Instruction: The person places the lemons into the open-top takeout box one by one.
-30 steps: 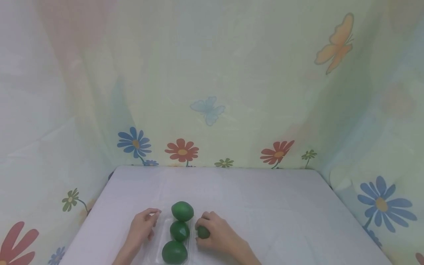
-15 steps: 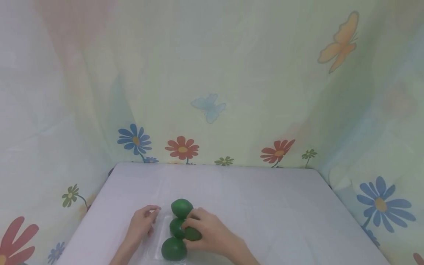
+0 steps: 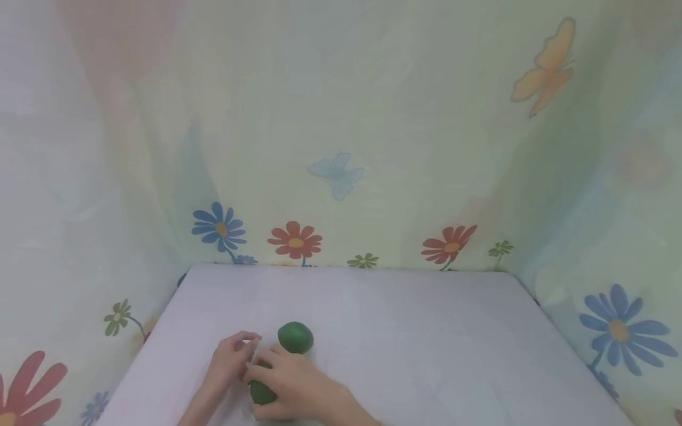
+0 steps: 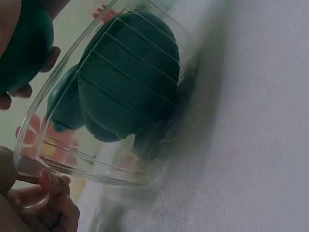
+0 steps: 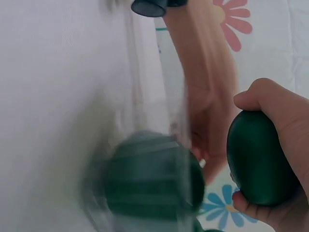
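Note:
My right hand (image 3: 298,384) grips a smooth green oval fruit (image 3: 261,393) over the clear plastic container; the same fruit (image 5: 260,159) sits between curled thumb and fingers in the right wrist view. Other green fruits (image 4: 130,72) lie inside the container (image 4: 116,180), seen through its ribbed wall. One fruit (image 3: 295,337) shows at the far end; my right hand hides those nearer in the head view. At the container's left side, my left hand (image 3: 229,362) pinches the rim corner between thumb and finger, seen closest in the left wrist view.
A white cloth covers the table (image 3: 426,343). Behind and beside it hangs a pale curtain (image 3: 405,148) printed with flowers and butterflies. Part of a dark round object (image 5: 149,7) shows near the left wrist in the right wrist view.
My right hand has carried its fruit leftward, from right of the container to above its left part, now covering the nearer fruits. My left hand stays at the rim.

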Available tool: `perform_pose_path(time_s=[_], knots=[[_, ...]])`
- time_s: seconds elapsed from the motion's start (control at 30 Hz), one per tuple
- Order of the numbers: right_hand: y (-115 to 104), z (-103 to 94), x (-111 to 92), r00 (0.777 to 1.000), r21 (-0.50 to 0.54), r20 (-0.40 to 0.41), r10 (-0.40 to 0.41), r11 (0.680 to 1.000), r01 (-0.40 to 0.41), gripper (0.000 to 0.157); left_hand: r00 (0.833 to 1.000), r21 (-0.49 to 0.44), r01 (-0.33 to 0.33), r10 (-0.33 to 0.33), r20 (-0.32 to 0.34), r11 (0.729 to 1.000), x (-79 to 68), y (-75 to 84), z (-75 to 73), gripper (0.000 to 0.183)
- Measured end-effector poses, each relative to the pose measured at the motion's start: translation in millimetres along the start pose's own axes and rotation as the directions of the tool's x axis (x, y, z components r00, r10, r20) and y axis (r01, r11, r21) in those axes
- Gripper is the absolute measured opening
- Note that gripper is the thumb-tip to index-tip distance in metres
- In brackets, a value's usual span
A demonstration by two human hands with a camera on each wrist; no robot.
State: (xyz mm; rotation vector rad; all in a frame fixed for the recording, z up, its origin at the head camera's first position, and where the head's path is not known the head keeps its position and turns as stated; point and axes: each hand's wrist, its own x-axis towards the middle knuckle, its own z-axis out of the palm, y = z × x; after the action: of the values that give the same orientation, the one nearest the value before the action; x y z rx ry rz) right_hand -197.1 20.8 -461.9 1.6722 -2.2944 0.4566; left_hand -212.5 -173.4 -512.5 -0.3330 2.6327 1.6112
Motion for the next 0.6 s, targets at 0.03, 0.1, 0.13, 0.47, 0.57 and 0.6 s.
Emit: perform_pose_path(time_s=[0.03,0.1,0.13,0.47,0.57,0.6], knots=[[-1.4,4.0,1.8,1.0,0.009,0.025,0.006,1.0,-0.006,0.028,1.0,0.004,0.004,-0.004,0.003,1.0,0.4,-1.1,0.9,0.034],[-4.2,10.5,4.3,0.996,0.051,0.082,0.032,0.998,-0.037,0.031,1.0,0.013,0.006,-0.006,0.007,1.0,0.1,-2.3,2.5,0.034],[-5.5,13.3,5.1,0.992,0.082,0.117,0.05,0.995,-0.06,0.033,1.0,0.016,0.009,-0.01,0.007,1.0,-0.3,-2.6,3.1,0.034],[-6.8,39.4,5.0,0.977,0.082,0.181,0.11,0.989,-0.126,0.059,1.0,0.003,-0.006,0.006,-0.002,1.0,-2.5,1.6,0.5,0.033],[-4.2,43.5,3.4,0.978,0.088,0.171,0.121,0.987,-0.137,0.058,1.0,0.001,-0.009,0.009,-0.007,1.0,-1.3,1.5,-0.6,0.033],[-3.2,44.2,2.6,0.972,0.118,0.19,0.138,0.98,-0.163,0.058,1.0,0.0,-0.006,0.006,-0.006,1.0,-1.2,1.3,-1.1,0.033]])
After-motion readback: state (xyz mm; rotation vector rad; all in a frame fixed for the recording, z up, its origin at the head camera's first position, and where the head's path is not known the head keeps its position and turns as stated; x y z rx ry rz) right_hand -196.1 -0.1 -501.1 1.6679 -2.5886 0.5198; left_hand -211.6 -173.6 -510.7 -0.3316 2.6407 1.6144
